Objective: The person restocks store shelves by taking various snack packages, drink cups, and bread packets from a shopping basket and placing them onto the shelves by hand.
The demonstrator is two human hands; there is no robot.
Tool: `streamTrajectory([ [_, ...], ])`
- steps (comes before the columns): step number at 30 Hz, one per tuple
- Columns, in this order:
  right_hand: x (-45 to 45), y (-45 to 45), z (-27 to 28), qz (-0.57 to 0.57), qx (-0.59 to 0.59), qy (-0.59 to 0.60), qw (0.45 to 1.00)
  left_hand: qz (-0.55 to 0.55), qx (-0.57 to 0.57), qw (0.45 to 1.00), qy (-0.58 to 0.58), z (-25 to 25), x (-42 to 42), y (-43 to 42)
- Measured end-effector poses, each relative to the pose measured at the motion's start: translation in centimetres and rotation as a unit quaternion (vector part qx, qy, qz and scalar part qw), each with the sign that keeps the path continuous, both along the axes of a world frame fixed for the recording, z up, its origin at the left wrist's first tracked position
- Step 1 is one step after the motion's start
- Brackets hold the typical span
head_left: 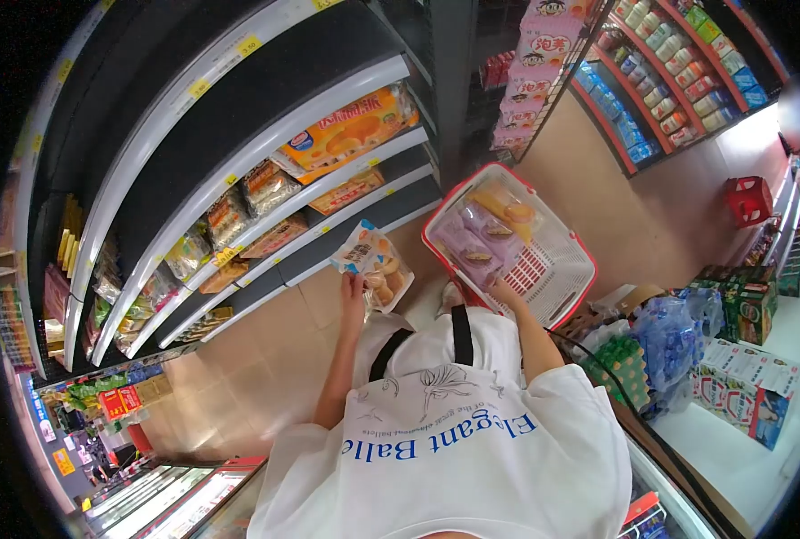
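Clear-and-blue plastic packet of round tan buns (377, 267): probably light, squashable; best edge-held. Left hand (352, 287): clamped thereon. Right hand (504, 291): fingers indeterminable.

Snack packet (386, 274), held by the left fingers (354, 282): transparent plastic film, glossy, printed. Basket (572, 274), around the right fingers (499, 287): moulded plastic, smooth, openwork base. Purple packs (477, 241), just beyond the right fingers: plastic film, shiny, crinkled. Shelf edging (305, 220), beyond the left fingers: smooth, semi-gloss; metal or plastic indeterminable. Floor (247, 373), below the left fingers: smooth tile, glossy. Shirt (472, 476), behind both hands' fingers: cloth, matt, softly creased, printed.
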State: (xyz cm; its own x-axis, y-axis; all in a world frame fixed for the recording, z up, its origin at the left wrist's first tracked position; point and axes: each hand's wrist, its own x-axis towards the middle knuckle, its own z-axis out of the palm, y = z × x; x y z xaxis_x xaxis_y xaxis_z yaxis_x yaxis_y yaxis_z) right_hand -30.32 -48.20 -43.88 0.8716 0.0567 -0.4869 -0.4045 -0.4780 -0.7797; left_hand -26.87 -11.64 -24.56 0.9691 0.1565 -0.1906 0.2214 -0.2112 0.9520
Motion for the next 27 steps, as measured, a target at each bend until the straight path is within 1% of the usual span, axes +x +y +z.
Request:
streamTrajectory([
  [1,0.3,-0.6,1.3,-0.001,0.000,-0.002,1.000,-0.002,-0.013,1.000,0.004,0.2,0.2,-0.3],
  [3,1.3,-2.1,3.9,0.203,-0.009,0.019,0.979,-0.004,-0.028,1.000,0.007,0.7,0.6,-0.9],
  [4,1.5,-2.3,7.7,0.170,-0.117,0.071,0.976,-0.018,-0.010,1.000,0.007,1.2,0.8,-1.2],
  [5,1.8,-2.2,10.8,0.134,-0.224,0.121,0.958,-0.031,0.008,0.999,0.008,1.9,1.2,-1.4],
  [6,1.9,-3.4,9.3,0.128,-0.284,0.104,0.944,-0.031,0.008,0.999,0.006,2.6,1.6,-1.6],
  [7,1.8,-4.7,7.6,0.120,-0.343,0.088,0.927,-0.065,0.009,0.998,0.006,3.3,2.0,-1.8],
  [8,2.0,-4.7,9.7,0.061,-0.345,0.043,0.936,-0.099,0.009,0.995,0.006,4.1,2.4,-2.2],
  [9,2.2,-4.5,14.4,0.000,-0.346,-0.002,0.938,-0.100,0.009,0.995,0.004,5.2,2.8,-2.8],
  [11,4.0,-3.6,23.0,-0.017,-0.244,-0.052,0.968,-0.165,0.005,0.986,0.017,8.1,3.3,-4.3],
  [12,4.7,-2.7,26.6,-0.013,-0.202,-0.130,0.971,-0.169,0.002,0.985,0.016,9.4,3.4,-5.2],
  [13,5.4,-1.7,29.4,-0.008,-0.161,-0.209,0.965,-0.236,0.010,0.971,0.034,10.7,3.6,-6.1],
  [14,6.2,-0.5,31.7,-0.012,-0.165,-0.211,0.963,-0.301,0.018,0.952,0.050,11.9,3.9,-7.0],
  [15,7.0,0.9,33.5,-0.011,-0.057,-0.285,0.957,-0.305,0.017,0.951,0.046,13.3,4.3,-8.1],
  [16,7.4,1.5,34.3,-0.007,0.054,-0.353,0.934,-0.392,0.085,0.915,-0.039,14.5,4.5,-9.1],
  [17,7.5,1.2,33.5,-0.010,0.054,-0.353,0.934,-0.470,0.152,0.861,-0.121,15.4,4.6,-9.9],
  [18,7.7,0.7,32.1,0.052,0.005,-0.302,0.952,-0.471,0.153,0.860,-0.121,16.1,4.7,-10.7],
  [19,7.8,0.3,32.1,0.114,-0.043,-0.249,0.961,-0.484,0.167,0.845,-0.154,16.6,5.0,-11.5],
  [20,7.6,-0.3,32.2,0.114,-0.043,-0.250,0.961,-0.496,0.181,0.828,-0.187,16.8,5.1,-11.9],
  [22,6.9,-1.6,32.9,0.210,-0.032,-0.084,0.974,-0.504,0.176,0.829,-0.169,15.6,5.5,-12.3],
  [23,6.1,-2.3,32.7,0.210,-0.033,-0.084,0.973,-0.512,0.168,0.829,-0.147,14.7,5.6,-12.4],
  [24,5.1,-3.1,32.3,0.126,0.011,-0.042,0.991,-0.512,0.168,0.829,-0.148,14.0,5.6,-12.5],
  [25,4.2,-4.0,31.7,0.040,0.055,-0.001,0.998,-0.456,0.091,0.879,-0.108,13.4,5.4,-12.5],
  [26,3.2,-5.4,30.5,-0.020,0.050,-0.062,0.997,-0.394,0.013,0.917,-0.066,12.6,5.2,-12.4],
  [27,2.4,-6.8,29.1,-0.080,0.046,-0.122,0.988,-0.394,0.013,0.917,-0.065,11.0,5.2,-11.9],
])
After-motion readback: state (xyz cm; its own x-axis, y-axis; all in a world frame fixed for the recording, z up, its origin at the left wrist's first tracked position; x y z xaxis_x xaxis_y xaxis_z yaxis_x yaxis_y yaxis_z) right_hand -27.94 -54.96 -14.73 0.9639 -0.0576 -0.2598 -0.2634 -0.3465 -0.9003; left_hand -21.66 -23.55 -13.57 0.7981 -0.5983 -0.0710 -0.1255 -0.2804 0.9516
